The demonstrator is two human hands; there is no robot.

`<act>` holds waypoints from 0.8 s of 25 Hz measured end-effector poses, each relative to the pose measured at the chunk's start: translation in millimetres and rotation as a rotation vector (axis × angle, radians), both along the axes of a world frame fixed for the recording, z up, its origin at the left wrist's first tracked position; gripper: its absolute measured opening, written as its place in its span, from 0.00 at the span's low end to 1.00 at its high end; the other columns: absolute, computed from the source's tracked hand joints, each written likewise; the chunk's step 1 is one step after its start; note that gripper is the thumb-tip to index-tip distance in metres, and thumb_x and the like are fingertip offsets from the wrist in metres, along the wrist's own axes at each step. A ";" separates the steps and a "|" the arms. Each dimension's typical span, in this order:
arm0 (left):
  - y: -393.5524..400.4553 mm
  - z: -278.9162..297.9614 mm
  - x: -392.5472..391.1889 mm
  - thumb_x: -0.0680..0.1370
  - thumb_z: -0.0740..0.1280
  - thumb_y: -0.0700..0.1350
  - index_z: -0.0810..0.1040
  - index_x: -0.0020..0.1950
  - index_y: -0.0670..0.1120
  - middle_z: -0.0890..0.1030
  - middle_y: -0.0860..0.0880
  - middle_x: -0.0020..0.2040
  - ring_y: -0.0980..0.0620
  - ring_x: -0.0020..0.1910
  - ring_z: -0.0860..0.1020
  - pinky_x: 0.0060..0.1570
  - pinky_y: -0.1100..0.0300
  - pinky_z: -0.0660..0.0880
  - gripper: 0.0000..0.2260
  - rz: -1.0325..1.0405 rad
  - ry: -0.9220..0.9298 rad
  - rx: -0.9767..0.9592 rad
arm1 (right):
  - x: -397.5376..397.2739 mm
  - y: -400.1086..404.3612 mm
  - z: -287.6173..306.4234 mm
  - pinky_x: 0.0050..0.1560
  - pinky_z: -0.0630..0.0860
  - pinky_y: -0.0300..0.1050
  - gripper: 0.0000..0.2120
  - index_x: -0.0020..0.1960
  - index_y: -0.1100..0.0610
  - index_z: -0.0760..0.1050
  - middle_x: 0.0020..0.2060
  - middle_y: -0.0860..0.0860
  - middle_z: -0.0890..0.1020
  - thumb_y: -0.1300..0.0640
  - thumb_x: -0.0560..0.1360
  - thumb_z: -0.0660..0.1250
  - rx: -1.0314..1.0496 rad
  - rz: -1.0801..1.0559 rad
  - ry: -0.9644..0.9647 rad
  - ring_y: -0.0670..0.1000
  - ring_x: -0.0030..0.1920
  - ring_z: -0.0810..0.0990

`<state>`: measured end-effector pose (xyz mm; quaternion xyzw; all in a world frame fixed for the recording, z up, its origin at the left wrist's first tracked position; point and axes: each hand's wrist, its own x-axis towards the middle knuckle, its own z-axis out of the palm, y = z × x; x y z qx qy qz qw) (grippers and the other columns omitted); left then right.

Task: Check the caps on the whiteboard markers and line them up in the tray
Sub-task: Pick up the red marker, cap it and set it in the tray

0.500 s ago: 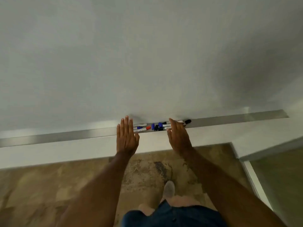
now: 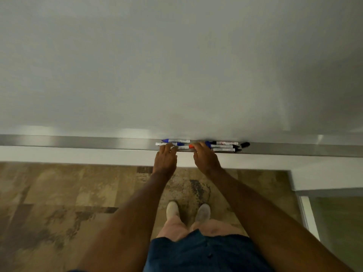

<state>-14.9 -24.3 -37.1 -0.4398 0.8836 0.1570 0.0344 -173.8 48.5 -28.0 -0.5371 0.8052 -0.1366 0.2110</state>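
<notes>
A long metal tray [image 2: 78, 142] runs under the whiteboard [image 2: 176, 65]. Several white markers lie in it: blue-capped ones [image 2: 174, 141] at the left, a red-capped one [image 2: 187, 147] in front, black-capped ones [image 2: 224, 146] at the right. A loose black cap [image 2: 245, 144] sits just past them. My left hand [image 2: 166, 158] rests at the tray's front edge, fingertips on the left markers. My right hand [image 2: 205, 157] has its fingers curled over the red-capped marker's end; whether it grips is unclear.
Below the tray is a white wall strip, then patterned brown carpet [image 2: 59, 203] with my two shoes [image 2: 188, 212]. A wall corner and a glass panel [image 2: 334, 222] stand at the right.
The view has tilted down and the tray looks level. Both hands have drawn closer together on the markers, and my fingers are now more curled.
</notes>
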 end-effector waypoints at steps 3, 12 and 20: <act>-14.7 -5.3 -3.6 0.83 0.62 0.41 0.67 0.76 0.43 0.69 0.41 0.75 0.41 0.72 0.68 0.68 0.51 0.71 0.20 -0.059 0.004 0.004 | 2.2 -14.9 -5.9 0.63 0.77 0.51 0.17 0.71 0.58 0.72 0.68 0.55 0.76 0.60 0.83 0.60 0.014 -0.016 -0.008 0.56 0.64 0.78; -42.0 -24.2 -4.2 0.82 0.61 0.38 0.74 0.69 0.43 0.76 0.43 0.65 0.43 0.62 0.75 0.59 0.51 0.76 0.15 -0.165 0.020 -0.018 | 5.9 -40.3 -24.0 0.58 0.78 0.52 0.11 0.60 0.60 0.78 0.61 0.58 0.78 0.61 0.83 0.59 0.058 -0.001 0.040 0.58 0.57 0.80; -53.2 -25.1 -4.4 0.81 0.61 0.37 0.76 0.66 0.41 0.76 0.42 0.62 0.43 0.62 0.75 0.58 0.50 0.77 0.13 -0.226 -0.005 -0.008 | 11.0 -38.6 -26.7 0.46 0.78 0.49 0.06 0.55 0.61 0.76 0.54 0.58 0.79 0.61 0.82 0.61 -0.041 -0.071 0.028 0.57 0.48 0.80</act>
